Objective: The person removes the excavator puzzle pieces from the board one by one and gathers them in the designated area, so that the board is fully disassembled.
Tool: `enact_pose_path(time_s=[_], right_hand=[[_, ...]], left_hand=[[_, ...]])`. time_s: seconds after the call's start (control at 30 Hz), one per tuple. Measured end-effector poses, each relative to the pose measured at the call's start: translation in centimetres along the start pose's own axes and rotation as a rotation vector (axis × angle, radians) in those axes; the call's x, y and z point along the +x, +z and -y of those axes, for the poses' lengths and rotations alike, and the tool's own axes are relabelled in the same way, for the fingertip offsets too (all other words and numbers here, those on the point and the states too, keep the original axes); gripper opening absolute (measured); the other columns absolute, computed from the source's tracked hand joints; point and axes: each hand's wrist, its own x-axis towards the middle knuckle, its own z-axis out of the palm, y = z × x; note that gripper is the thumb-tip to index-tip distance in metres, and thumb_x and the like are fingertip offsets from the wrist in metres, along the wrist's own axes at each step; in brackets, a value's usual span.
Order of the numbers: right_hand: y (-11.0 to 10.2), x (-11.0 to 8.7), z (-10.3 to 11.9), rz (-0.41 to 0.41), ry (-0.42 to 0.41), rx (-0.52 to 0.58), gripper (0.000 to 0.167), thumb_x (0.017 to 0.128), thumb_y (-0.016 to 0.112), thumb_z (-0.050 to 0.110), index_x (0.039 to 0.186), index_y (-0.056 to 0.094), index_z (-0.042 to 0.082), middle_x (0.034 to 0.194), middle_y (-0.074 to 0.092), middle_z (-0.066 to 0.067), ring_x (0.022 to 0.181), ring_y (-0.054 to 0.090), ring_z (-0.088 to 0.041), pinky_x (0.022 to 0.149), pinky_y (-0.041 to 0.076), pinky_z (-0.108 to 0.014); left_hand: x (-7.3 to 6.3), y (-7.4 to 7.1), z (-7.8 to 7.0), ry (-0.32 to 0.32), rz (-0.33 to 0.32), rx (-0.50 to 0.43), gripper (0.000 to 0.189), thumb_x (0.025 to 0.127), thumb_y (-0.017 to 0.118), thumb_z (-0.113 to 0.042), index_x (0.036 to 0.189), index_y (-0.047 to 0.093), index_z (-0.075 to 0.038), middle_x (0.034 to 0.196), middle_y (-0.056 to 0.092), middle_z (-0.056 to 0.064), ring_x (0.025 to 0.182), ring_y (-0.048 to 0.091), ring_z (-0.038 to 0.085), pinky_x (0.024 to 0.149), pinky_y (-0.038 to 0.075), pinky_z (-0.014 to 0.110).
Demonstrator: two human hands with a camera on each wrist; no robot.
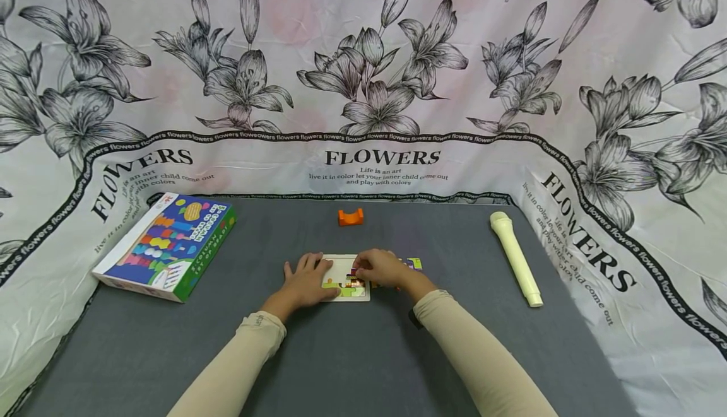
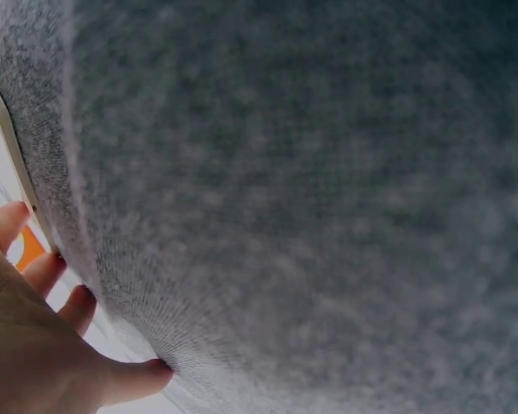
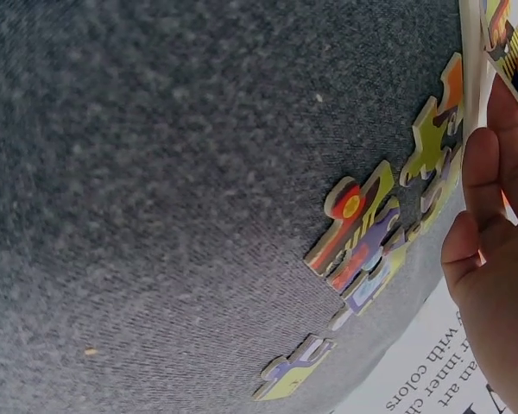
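Note:
A pale puzzle board [image 1: 339, 265] lies on the grey table, with several green and yellow pieces [image 1: 351, 291] fitted along its lower part. My left hand [image 1: 305, 283] rests at the board's left edge, fingers spread; the left wrist view shows the fingertips by the board's rim [image 2: 17, 155]. Over the board's right side, my right hand [image 1: 382, 268] pinches a puzzle piece [image 3: 506, 53] between thumb and finger. Part of that piece is cut off by the frame. Right of the board, loose puzzle pieces [image 3: 363, 228] lie on the cloth, partly hidden by my right hand in the head view.
A blue and green game box [image 1: 170, 243] lies at the left. Beyond the board sits a small orange holder-like object [image 1: 351, 217]. A pale yellow tube with a wider end [image 1: 517, 259] lies at the right. Flower-printed cloth [image 1: 380, 164] rises behind the table.

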Motion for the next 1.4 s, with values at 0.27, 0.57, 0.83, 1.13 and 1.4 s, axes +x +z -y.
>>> enact_pose_path(time_s=[0.27,0.57,0.83,1.13,1.4], right_hand=[[-0.06,-0.04,-0.21,-0.007,-0.006,0.035,0.005,0.095,0.064,0.018,0.095,0.067,0.014,0.078,0.064,0.007,0.064,0.052,-0.008,0.07,0.038,-0.03],[-0.01,0.02,0.16,-0.026,-0.027,-0.035,0.009,0.096,0.062,0.019,0.101,0.068,0.016,0.077,0.066,0.007,0.061,0.052,-0.007,0.072,0.036,-0.033],[0.01,-0.17,0.31,-0.04,-0.019,-0.028,0.016,0.098,0.058,0.018,0.109,0.07,0.015,0.084,0.067,0.005,0.066,0.053,-0.008,0.078,0.039,-0.036],[-0.08,-0.27,-0.2,-0.017,-0.026,0.008,0.014,0.097,0.06,0.02,0.107,0.07,0.016,0.09,0.069,0.007,0.074,0.057,-0.007,0.078,0.042,-0.034],[-0.05,-0.34,-0.21,-0.03,-0.072,-0.076,0.012,0.094,0.065,0.021,0.103,0.073,0.019,0.086,0.07,0.01,0.068,0.055,-0.005,0.075,0.035,-0.034]], left_hand=[[0.24,0.11,0.13,0.005,-0.009,0.0,0.069,0.088,0.064,-0.051,0.145,0.045,-0.017,0.155,0.029,0.011,0.144,0.019,0.033,0.106,0.006,0.075],[0.2,-0.04,0.23,0.002,-0.013,0.01,0.068,0.088,0.065,-0.05,0.144,0.045,-0.017,0.155,0.029,0.011,0.145,0.019,0.033,0.106,0.006,0.075],[0.13,0.01,0.13,0.004,0.005,0.002,0.07,0.088,0.064,-0.051,0.146,0.044,-0.017,0.155,0.028,0.011,0.145,0.018,0.033,0.107,0.005,0.074],[0.11,0.13,0.14,0.0,-0.002,0.007,0.07,0.088,0.064,-0.051,0.145,0.044,-0.017,0.155,0.028,0.011,0.145,0.018,0.033,0.107,0.005,0.074],[0.08,0.15,0.06,0.009,-0.009,-0.003,0.069,0.088,0.064,-0.051,0.145,0.045,-0.017,0.154,0.029,0.011,0.144,0.019,0.033,0.106,0.006,0.075]])
